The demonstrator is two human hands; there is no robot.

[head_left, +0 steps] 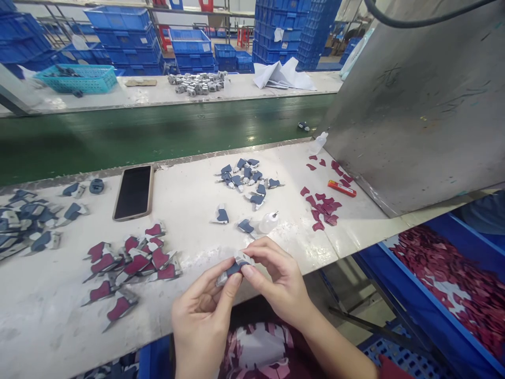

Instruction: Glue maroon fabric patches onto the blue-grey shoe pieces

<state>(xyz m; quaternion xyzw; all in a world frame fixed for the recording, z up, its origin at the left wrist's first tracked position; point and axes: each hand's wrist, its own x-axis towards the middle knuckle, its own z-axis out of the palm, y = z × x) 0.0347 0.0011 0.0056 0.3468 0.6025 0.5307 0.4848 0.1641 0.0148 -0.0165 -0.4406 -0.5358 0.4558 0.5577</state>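
Between both hands, over the table's front edge, is a small grey and dark-blue plastic part (241,259) with a bit of dark red on it. My left hand (207,305) pinches its left end between thumb and fingers. At its right end, my right hand (276,276) grips with thumb and fingertips. Beyond the hands stands a small clear squeeze bottle (268,222), beside a loose blue-and-grey part (245,226). Farther back lies a pile of similar blue-and-grey parts (246,172). Left of my hands is a pile of red-faced grey parts (138,260).
A phone (133,192) lies left of centre, near more blue-grey parts (29,218). Dark-red flat pieces (325,208) and an orange-red tube (341,188) are at right. A green conveyor belt (177,131) runs behind; a metal panel (418,105) rises right, above a blue bin (445,321).
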